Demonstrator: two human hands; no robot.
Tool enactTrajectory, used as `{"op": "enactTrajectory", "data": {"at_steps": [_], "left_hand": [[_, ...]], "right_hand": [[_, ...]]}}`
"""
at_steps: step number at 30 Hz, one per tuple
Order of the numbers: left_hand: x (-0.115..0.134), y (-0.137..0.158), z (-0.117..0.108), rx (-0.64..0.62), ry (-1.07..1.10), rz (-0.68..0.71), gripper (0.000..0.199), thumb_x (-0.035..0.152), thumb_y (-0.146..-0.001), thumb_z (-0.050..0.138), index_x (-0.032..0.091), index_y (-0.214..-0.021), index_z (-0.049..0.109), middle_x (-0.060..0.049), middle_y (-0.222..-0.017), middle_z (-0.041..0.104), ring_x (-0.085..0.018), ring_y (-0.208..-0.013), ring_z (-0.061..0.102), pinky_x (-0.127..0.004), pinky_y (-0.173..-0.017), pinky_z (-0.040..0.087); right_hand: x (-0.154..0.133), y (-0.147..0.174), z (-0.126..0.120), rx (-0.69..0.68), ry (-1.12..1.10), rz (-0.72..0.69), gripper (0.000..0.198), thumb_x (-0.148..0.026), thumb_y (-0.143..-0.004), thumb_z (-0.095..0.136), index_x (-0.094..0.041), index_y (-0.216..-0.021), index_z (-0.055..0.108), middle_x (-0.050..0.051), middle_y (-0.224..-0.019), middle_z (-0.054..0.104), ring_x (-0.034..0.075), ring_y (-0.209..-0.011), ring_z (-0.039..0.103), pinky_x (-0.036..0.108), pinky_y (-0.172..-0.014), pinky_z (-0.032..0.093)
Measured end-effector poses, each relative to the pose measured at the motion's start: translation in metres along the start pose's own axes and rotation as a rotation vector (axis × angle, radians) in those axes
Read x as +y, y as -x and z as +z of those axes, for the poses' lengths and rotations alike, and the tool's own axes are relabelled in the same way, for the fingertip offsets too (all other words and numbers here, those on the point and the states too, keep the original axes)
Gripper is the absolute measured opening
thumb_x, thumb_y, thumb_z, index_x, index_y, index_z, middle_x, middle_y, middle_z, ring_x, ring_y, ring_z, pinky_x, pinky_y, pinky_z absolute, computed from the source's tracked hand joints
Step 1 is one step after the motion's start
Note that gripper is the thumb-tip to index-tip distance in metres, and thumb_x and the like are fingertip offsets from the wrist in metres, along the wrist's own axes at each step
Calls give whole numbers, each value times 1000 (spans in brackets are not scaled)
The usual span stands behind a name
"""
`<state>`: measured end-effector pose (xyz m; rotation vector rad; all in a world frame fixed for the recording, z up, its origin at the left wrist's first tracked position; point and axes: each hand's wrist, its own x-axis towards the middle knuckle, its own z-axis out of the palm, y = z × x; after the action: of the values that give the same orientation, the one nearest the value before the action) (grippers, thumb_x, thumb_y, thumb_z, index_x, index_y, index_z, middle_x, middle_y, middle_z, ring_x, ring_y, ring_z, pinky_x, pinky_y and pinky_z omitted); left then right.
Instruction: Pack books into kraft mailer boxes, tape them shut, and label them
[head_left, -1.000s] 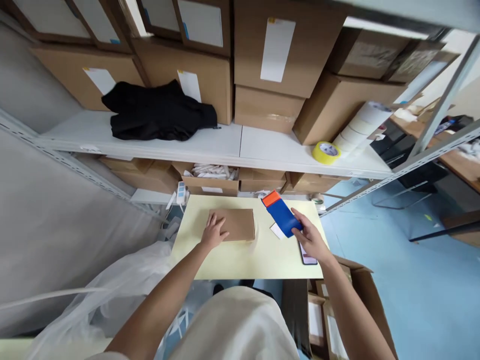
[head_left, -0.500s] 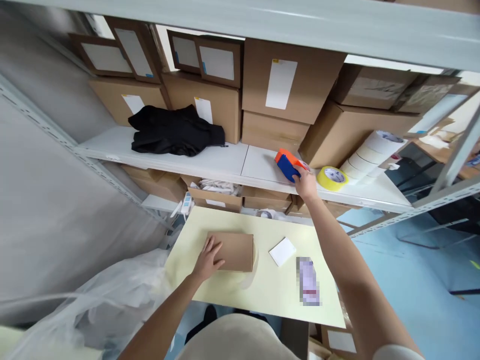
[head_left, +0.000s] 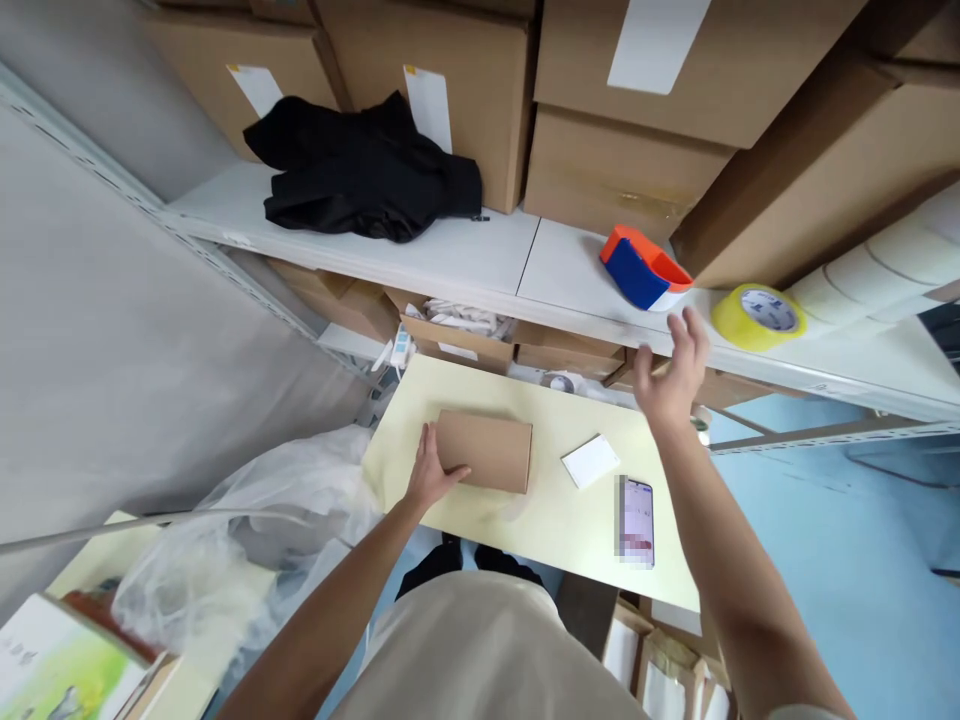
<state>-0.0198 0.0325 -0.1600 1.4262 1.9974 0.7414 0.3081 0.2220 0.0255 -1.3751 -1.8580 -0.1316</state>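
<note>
Blue-and-orange piece (head_left: 634,275) sits on the shelf (head_left: 450,246); your right hand (head_left: 673,375) is empty, fingers apart; your left hand (head_left: 430,474), spread, touches the closed carton (head_left: 487,452).

Two hands (head_left: 673,375), one phone (head_left: 639,520) and one tabletop carton (head_left: 487,452) show.

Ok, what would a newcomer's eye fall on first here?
Probably the orange-and-blue object on the shelf, left of a yellow tape roll, with the open right hand below. A black garment lies further left. On the table, the left hand touches a brown box.
</note>
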Motion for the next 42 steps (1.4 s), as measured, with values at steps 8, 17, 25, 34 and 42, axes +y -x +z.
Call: {"op": "enactTrajectory", "data": {"at_steps": [8,17,25,34,42], "left_hand": [[-39,13,-4,-126,223,-133,108,40,-68,71,14,-148,3,-23,-152,22,-32,-136,34,-46,-110,32],[-59,12,-6,-245,251,-9,94,26,-65,74,19,-144,24,-15,-143,43,-28,-132,42,-41,-110,35],[-70,9,2,-299,395,-90,82,24,-73,67,22,-143,23,-16,-143,43,-26,-126,50,-37,-96,48],[-49,1,-17,-221,464,3,63,36,-74,67,17,-130,43,-14,-124,60,-22,-96,65,-32,-71,57],[-7,-10,-31,-132,344,-121,62,40,-68,72,15,-121,54,-8,-95,70,-17,-76,68,-26,-67,54]], "right_hand": [[-8,260,54,-576,-415,643,63,-26,-75,47,-24,-137,35,16,-131,50,31,-116,55,54,-94,46],[-21,288,114,-752,-511,686,82,-21,-67,57,-25,-143,26,15,-135,49,32,-128,45,55,-99,40],[-75,307,92,-619,-232,474,60,-25,-76,53,-20,-135,42,17,-130,51,34,-125,45,54,-104,37],[-82,266,77,-569,-483,673,49,-52,-84,45,-16,-116,56,13,-103,66,25,-94,63,40,-79,52],[-80,227,59,-530,-343,800,51,-57,-84,43,-16,-110,57,11,-90,72,23,-81,67,33,-72,51]]}}
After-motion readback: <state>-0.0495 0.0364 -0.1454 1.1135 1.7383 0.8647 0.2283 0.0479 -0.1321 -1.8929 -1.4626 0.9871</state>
